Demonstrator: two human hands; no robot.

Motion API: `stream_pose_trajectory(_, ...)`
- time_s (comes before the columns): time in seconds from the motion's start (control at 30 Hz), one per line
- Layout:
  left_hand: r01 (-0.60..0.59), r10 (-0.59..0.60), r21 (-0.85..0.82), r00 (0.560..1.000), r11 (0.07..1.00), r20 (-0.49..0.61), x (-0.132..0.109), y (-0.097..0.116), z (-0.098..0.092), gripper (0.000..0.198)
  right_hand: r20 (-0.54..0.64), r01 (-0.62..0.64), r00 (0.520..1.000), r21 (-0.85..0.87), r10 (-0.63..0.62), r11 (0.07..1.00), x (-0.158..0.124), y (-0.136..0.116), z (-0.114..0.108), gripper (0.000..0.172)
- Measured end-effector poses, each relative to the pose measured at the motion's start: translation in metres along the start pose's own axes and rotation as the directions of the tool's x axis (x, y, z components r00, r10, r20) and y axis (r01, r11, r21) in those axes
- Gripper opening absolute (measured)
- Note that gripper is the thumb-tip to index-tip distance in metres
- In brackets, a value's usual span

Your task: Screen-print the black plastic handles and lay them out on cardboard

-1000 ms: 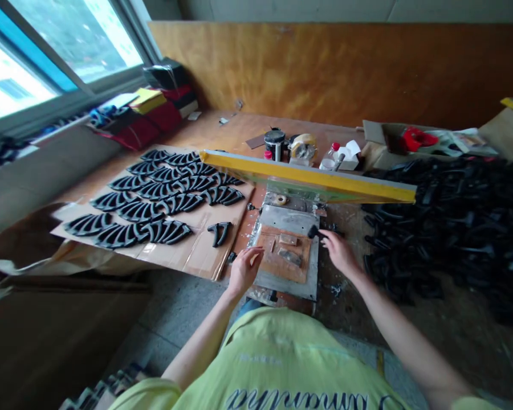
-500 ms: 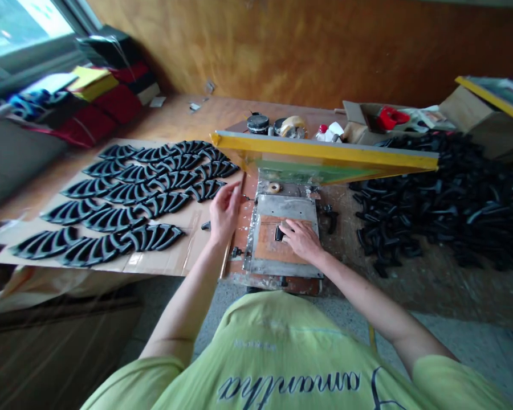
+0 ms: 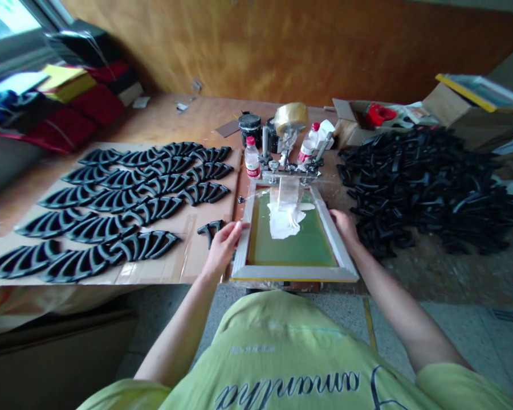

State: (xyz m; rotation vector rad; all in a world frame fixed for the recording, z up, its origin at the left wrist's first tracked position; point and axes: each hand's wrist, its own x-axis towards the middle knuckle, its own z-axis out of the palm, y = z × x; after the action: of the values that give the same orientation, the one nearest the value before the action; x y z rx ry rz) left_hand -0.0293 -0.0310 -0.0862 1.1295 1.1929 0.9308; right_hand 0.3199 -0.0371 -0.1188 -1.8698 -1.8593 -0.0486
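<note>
My left fingers (image 3: 233,229) and right fingers (image 3: 337,218) lie on the rails of the hinged screen-printing frame (image 3: 294,273), grip unclear, between rows of black moulded pieces (image 3: 115,200) and a loose heap (image 3: 423,188). Uneven pressure could twist it at its clamps (image 3: 288,168), smearing the white ink (image 3: 284,222) across its green mesh (image 3: 294,245).

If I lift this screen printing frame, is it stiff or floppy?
The screen printing frame looks stiff: rigid metal bars. Its far edge sits in clamps, so it probably swings up. The green mesh likely flexes.
</note>
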Motion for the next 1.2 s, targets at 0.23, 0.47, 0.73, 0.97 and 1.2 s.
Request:
stream_pose_trajectory(0.23, 0.128, -0.125, 0.124, 0.992, 0.984, -0.033, 0.007, -0.088, 0.000, 0.073, 0.211, 0.181, 0.960, 0.021, -0.182, 0.983, 0.054, -0.075, 0.005, 0.051)
stream_pose_trajectory(0.47, 0.129, -0.108, 0.232, 0.989, 0.964, -0.098, 0.015, -0.107, -0.003, 0.057, 0.480, 0.309, 0.841, -0.046, -0.250, 0.950, 0.023, -0.094, 0.020, 0.018)
stream_pose_trajectory(0.73, 0.139, -0.110, 0.241, 0.985, 0.960, -0.130, 0.013, -0.107, -0.001, 0.055, 0.530, 0.561, 0.630, 0.195, -0.567, 0.805, -0.002, -0.074, 0.001, 0.024)
stream_pose_trajectory(0.97, 0.105, -0.092, 0.208, 0.993, 0.972, -0.072, 0.012, -0.107, -0.001, 0.061, 0.406, 0.486, 0.783, 0.073, -0.471, 0.871, -0.011, -0.082, 0.019, 0.031)
stream_pose_trajectory(1.2, 0.116, -0.111, 0.147, 0.993, 0.982, -0.039, 0.010, -0.097, -0.002, 0.067, 0.383, 0.389, 0.832, 0.111, -0.401, 0.914, 0.007, -0.087, 0.011, 0.018)
